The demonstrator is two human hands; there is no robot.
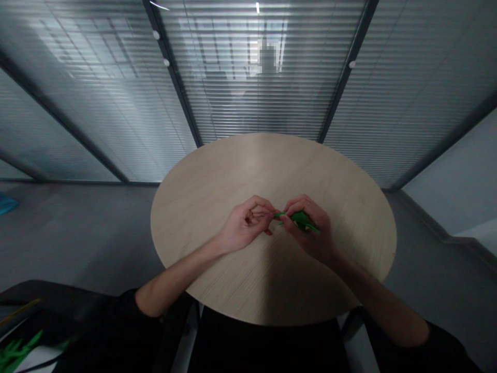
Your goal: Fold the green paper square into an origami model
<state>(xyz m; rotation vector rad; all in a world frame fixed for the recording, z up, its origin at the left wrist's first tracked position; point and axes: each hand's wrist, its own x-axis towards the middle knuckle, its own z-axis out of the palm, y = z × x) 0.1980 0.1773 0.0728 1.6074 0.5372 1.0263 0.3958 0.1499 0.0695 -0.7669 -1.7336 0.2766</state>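
Note:
A small green folded piece (301,218), thin and pointed like folded paper, is held between my two hands above the round table. My left hand (248,223) pinches its narrow left tip with thumb and fingers. Around its wider part, the fingers and thumb of my right hand (314,228) are closed, and a pointed end sticks out toward the palm. The fingers hide some of the piece, so its full shape does not show.
The round wooden table (256,160) stands in front of me, against glass panels with blinds (248,103). At the lower left, green spiky pieces (19,352) lie by something white. A blue object (6,203) is on the floor at the far left.

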